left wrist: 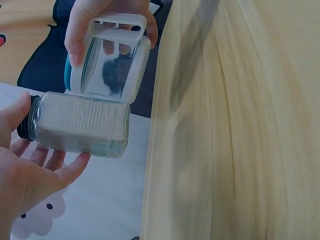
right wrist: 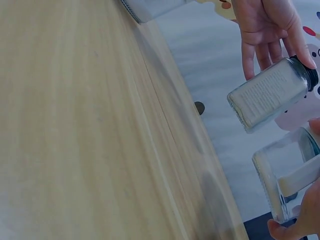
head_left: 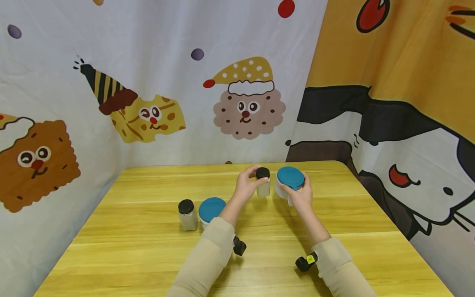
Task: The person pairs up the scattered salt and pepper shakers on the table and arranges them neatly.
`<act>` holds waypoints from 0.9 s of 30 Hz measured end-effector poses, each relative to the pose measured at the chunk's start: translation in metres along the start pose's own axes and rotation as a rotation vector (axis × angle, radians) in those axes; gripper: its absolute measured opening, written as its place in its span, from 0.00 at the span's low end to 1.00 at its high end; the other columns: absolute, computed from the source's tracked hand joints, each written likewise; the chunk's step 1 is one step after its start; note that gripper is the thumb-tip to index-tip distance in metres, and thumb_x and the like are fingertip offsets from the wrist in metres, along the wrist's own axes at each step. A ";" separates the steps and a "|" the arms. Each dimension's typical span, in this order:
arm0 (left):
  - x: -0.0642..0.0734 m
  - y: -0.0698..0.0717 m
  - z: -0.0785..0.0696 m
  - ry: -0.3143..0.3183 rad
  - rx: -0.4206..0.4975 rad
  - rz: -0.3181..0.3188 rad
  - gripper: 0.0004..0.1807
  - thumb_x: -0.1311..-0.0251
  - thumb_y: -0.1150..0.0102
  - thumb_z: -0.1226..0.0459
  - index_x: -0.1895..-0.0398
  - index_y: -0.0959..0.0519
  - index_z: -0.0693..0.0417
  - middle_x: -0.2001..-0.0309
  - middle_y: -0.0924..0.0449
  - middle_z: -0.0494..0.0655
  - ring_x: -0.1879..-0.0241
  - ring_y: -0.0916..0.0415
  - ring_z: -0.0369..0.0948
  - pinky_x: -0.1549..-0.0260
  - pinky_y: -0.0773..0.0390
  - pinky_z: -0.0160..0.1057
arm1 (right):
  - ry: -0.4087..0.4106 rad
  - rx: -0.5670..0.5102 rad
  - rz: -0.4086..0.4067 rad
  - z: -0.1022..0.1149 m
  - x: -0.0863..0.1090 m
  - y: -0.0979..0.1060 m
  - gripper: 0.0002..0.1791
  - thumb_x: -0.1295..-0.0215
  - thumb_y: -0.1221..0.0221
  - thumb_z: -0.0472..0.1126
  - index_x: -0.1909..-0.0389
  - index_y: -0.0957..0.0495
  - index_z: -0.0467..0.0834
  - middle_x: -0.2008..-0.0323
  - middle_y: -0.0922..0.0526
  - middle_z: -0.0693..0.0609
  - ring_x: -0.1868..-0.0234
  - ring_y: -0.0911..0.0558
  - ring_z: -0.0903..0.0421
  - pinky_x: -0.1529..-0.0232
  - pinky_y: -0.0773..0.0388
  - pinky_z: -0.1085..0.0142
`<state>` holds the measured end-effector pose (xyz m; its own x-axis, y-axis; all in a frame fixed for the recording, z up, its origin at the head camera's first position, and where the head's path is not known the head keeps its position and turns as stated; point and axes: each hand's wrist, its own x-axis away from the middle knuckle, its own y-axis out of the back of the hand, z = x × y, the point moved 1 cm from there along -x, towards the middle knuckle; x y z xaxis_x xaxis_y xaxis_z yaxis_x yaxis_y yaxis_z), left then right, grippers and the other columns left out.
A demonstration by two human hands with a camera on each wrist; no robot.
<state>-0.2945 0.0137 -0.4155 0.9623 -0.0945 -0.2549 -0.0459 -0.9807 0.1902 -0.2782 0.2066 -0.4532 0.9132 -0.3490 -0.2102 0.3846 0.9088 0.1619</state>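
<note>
My left hand (head_left: 248,184) grips a clear glass jar (left wrist: 82,124) near its black screw lid (head_left: 263,173), thumb on one side and fingers on the other. Pale contents and lines of print show through the jar's wall. To its right, my right hand (head_left: 303,194) holds a clear container with a round blue lid (head_left: 290,177) and a white handle (right wrist: 302,176). Both wrist views show the jar and the container upright, close side by side, raised off the wooden table. Fingers cover part of the container.
On the table (head_left: 148,255), left of my left forearm, stands another black-lidded jar (head_left: 188,216) with pale contents. Beside it is a second blue-lidded container (head_left: 212,209), partly hidden by the left sleeve. A printed curtain (head_left: 167,49) hangs behind the table's far edge.
</note>
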 end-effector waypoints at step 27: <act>0.026 0.007 0.000 -0.034 0.001 0.104 0.26 0.45 0.31 0.64 0.42 0.23 0.55 0.49 0.22 0.52 0.47 0.27 0.50 0.56 0.24 0.41 | 0.005 -0.010 0.006 -0.001 0.020 0.009 0.50 0.52 0.26 0.39 0.30 0.45 0.40 0.35 0.37 0.38 0.35 0.37 0.41 0.36 0.42 0.46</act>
<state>-0.2695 0.0048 -0.4210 0.9427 -0.2018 -0.2658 -0.1457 -0.9654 0.2163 -0.2563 0.2083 -0.4570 0.9149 -0.3424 -0.2138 0.3777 0.9130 0.1540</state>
